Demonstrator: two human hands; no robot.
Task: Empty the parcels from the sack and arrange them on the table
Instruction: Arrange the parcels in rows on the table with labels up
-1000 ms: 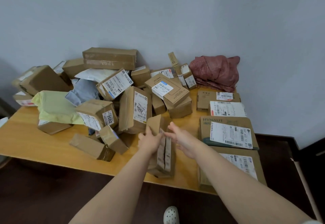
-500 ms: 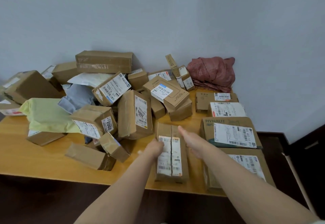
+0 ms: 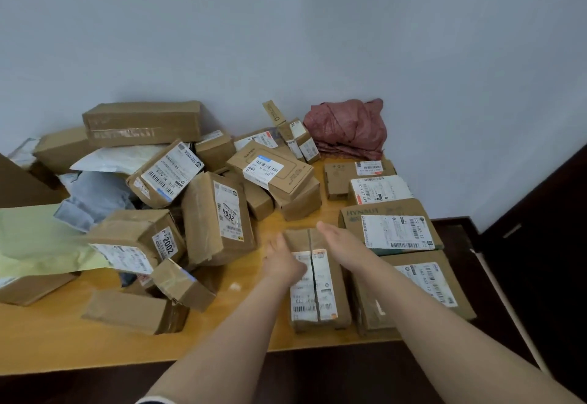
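Taped cardboard parcel (image 3: 317,295) lies flat near the surface (image 3: 95,349) front edge, touching a large flat box (image 3: 422,286) on its right | left hand (image 3: 279,260) and right hand (image 3: 341,245) flat-fingered against its long sides | likely stiff, light, tape slick: take the long edges

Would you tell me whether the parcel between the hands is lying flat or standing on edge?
Lying flat: the parcel rests on the table with its split white label facing up.

Brown cardboard parcels (image 3: 219,216) heaped on wooden bench (image 3: 95,349)
Flat taped parcel (image 3: 317,289) label-up at 5 o'clock; crumpled red sack (image 3: 347,129) at 1 o'clock.
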